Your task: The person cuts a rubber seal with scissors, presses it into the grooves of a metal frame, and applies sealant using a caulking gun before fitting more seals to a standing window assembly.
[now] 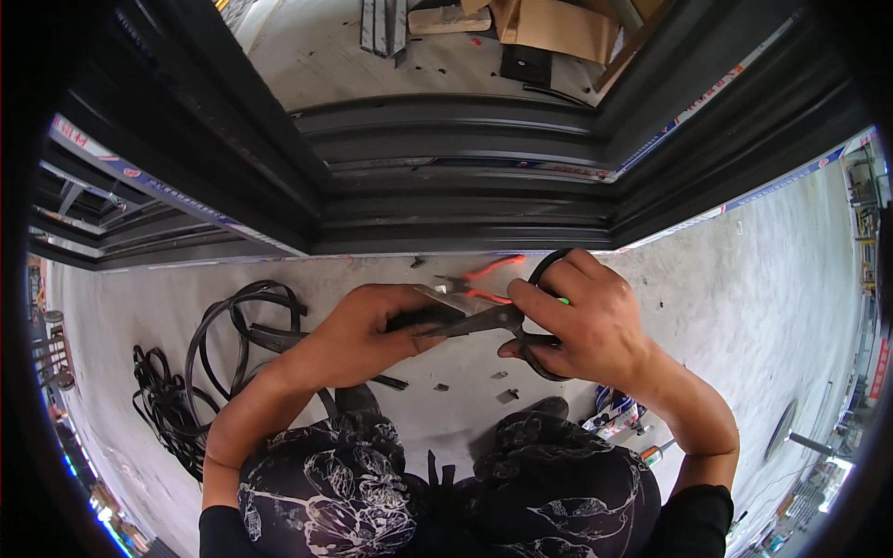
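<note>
My right hand (600, 321) grips a pair of black-handled scissors (498, 321), its fingers through the loops. The blades are spread and point left toward my left hand (353, 339). My left hand is closed on a short black rubber strip (433, 318), whose end lies between the blades; part of the strip is hidden by my fingers. I cannot tell whether the blades touch it. On the floor just beyond the scissors lie pliers with red handles (498, 269), partly hidden behind the scissors.
A dark metal frame (465, 209) stands across the far side. Long black rubber strips (244, 321) curl on the floor at left, beside a tangled black heap (167, 405). Small black scraps (508, 396) dot the floor near my feet. Brown cardboard (558, 28) lies beyond the frame.
</note>
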